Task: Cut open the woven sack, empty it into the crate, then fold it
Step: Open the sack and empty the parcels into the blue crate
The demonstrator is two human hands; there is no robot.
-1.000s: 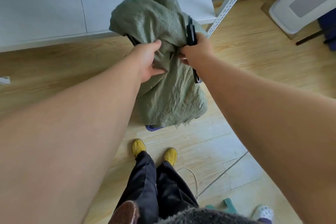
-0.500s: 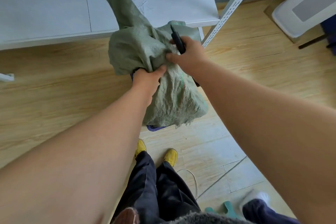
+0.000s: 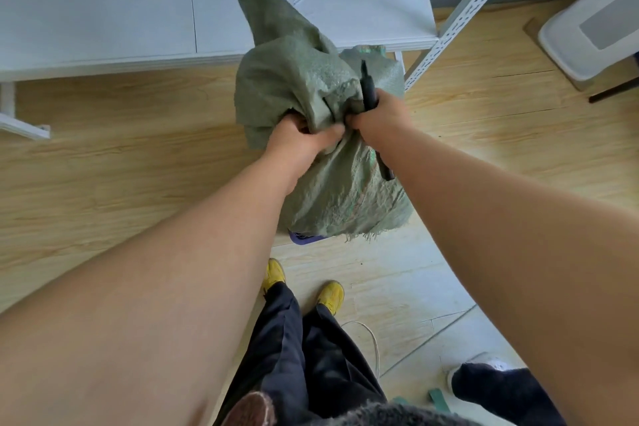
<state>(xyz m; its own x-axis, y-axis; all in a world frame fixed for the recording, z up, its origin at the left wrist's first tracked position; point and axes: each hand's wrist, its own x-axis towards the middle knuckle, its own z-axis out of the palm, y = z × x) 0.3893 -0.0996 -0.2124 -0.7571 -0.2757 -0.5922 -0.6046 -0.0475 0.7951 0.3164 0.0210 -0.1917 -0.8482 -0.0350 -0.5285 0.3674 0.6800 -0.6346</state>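
A crumpled green woven sack hangs bunched in front of me over the floor. My left hand grips a fold of it near the middle. Just to the right, my right hand clutches the sack fabric together with a black cutter whose tip sticks up past my knuckles. One corner of the sack points up in front of the white table. Under the sack's frayed lower edge a bit of a blue-purple crate shows; the rest is hidden.
A white table spans the back, with a perforated white metal rack post to its right. A white appliance stands at far right. Another person's feet in yellow shoes are close below the sack. A cord lies on the floor.
Both hands drew closer together on the sack and bunched it tighter. The sack's upper corner swung from the left toward the middle, and the cutter now points upward.
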